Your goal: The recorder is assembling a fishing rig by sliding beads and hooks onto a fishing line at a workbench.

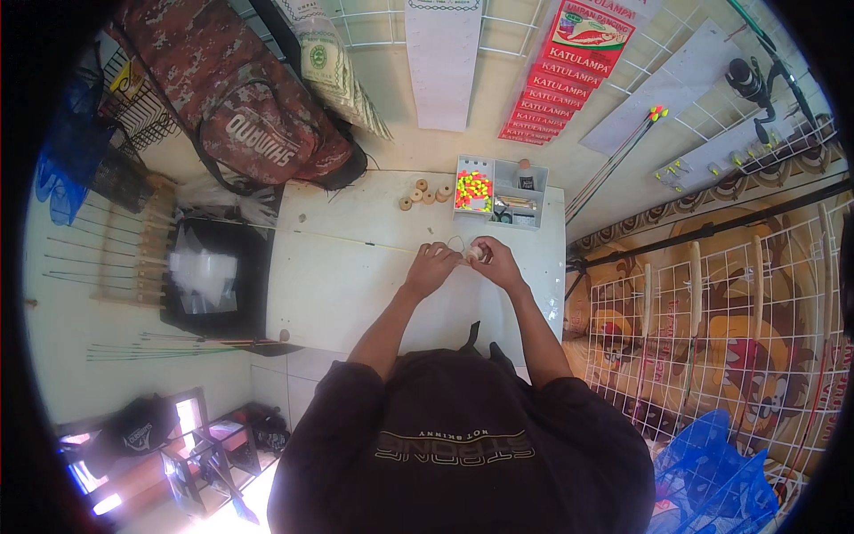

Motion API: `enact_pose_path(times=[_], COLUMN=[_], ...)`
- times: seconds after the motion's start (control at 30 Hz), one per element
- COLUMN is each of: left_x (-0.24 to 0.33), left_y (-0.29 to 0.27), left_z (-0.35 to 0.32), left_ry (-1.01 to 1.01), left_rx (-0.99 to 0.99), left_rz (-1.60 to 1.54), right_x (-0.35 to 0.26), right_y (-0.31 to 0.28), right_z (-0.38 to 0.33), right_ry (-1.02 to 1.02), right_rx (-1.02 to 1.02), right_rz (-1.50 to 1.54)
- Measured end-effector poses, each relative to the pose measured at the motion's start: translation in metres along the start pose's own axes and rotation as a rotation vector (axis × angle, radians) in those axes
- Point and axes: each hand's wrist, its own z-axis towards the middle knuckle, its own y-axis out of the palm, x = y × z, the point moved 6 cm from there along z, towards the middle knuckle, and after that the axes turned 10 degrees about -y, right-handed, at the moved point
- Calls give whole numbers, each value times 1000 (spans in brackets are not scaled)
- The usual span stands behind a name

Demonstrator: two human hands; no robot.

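Observation:
Over the white table (347,307), my left hand (430,269) is closed around the end of a thin, pale yellow rod (378,244). The rod stretches away to the left, past the table edge. Close beside it, my right hand (498,263) pinches a small, pale, rounded piece (477,253), partly covered by the fingers. A thin loop of line (456,241) rises between the two hands. Beyond them lie several small, round wooden pieces with holes (416,195). Details at the fingertips are too small to make out.
A grey compartment box (460,216) with bright beads (473,191) stands at the table's back right. A camouflage rod bag (258,116) hangs at the back left. Red packets (556,93) hang on the wall. At right is a white wire rack (694,320).

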Motion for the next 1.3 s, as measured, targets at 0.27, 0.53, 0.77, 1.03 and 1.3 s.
enact_pose_path(times=[0.27, 0.53, 0.77, 1.03, 1.3], left_x=[-3, -4, -4, -8, -13], left_y=[-2, 0, 4, 10, 12], left_z=[-2, -3, -5, -7, -7], left_ry=[19, 4, 4, -16, -46], left_rx=[12, 25, -18, -8, -11], left_rz=[42, 9, 23, 42, 7], right_x=[-12, 11, 11, 10, 5], right_y=[1, 4, 14, 18, 16], right_z=[4, 3, 9, 14, 17], right_ry=[-232, 50, -24, -29, 1], right_rx=[27, 11, -181, -168, -113], right_rz=[-292, 17, -208, -189, -336])
